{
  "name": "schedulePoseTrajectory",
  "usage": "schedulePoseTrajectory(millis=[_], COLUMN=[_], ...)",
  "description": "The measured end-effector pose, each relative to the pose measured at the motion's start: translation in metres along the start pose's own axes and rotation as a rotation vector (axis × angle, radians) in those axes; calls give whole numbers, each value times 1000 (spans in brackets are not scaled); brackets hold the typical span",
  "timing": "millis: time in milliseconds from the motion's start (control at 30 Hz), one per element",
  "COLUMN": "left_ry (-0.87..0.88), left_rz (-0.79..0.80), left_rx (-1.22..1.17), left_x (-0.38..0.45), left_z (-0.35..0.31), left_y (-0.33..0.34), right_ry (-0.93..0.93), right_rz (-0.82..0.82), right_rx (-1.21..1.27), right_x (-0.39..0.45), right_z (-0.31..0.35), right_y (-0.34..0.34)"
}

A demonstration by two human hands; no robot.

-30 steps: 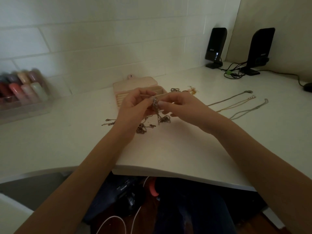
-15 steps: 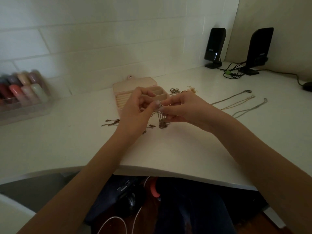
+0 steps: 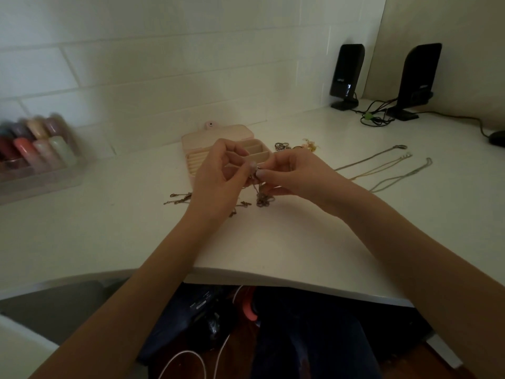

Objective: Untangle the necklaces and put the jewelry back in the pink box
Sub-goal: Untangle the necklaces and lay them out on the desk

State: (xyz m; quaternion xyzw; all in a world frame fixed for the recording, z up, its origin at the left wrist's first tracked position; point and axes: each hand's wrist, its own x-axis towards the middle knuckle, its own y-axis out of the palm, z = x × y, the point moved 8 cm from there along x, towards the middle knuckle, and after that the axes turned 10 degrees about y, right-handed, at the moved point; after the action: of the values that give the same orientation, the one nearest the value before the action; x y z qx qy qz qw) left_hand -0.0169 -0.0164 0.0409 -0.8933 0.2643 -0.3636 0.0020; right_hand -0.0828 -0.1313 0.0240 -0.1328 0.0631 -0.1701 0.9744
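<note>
Dangling between both hands [image 3: 255, 173]: tangled necklaces [image 3: 263, 196].

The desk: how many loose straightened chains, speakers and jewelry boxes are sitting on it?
Long thin metal chains laid out straight on the right: 3
Upright black speakers at the back: 2
Open pink jewelry box: 1
Total: 6

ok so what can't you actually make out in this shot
- Head view: how the tangle is knotted; links too small, left hand and right hand cover its top.
- Pink box: front compartments hidden behind both hands.
- Bottles at left: blurred, labels unreadable.
- Small jewelry behind the right hand: too small to identify.
- Dark object at right: cut off by the frame edge.
</note>
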Motion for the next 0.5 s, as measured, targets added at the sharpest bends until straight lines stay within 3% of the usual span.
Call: schedulePoseTrajectory(millis=[367,500], left_ry=[-3,-10], left_rz=[26,15], left_rx=[-30,-42], left_x=[1,1], left_z=[0,2], left_y=[2,1], right_ry=[169,285], right_rz=[166,263], right_rx=[334,317], right_x=[-1,-6], right_z=[-3,-8], right_y=[9,20])
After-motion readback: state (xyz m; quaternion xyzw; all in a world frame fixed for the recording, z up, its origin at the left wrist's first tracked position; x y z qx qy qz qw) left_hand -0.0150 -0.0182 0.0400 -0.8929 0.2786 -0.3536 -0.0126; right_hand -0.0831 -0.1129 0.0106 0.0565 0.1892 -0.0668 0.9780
